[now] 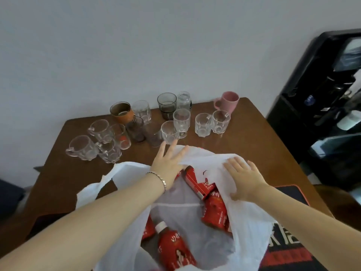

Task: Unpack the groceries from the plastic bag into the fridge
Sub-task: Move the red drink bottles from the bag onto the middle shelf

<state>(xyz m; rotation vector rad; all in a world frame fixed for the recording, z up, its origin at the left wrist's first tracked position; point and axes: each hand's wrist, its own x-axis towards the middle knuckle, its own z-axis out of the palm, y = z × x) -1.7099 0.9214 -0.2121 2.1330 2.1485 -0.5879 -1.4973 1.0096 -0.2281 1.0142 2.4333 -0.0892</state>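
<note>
**One short reach to make**

My left hand (168, 167) and right hand (244, 178) lie spread on the plastic bag (250, 222), gripping nothing (its mouth gapes). Inside, between them, the red carton (197, 180) slants far-left to near-right, closer to my left.

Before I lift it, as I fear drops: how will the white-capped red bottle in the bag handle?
The red bottle is capped, so probably full and heavyish. Its glossy wrap may be slippery. Lying sideways in the plastic bag, it could roll.
</note>
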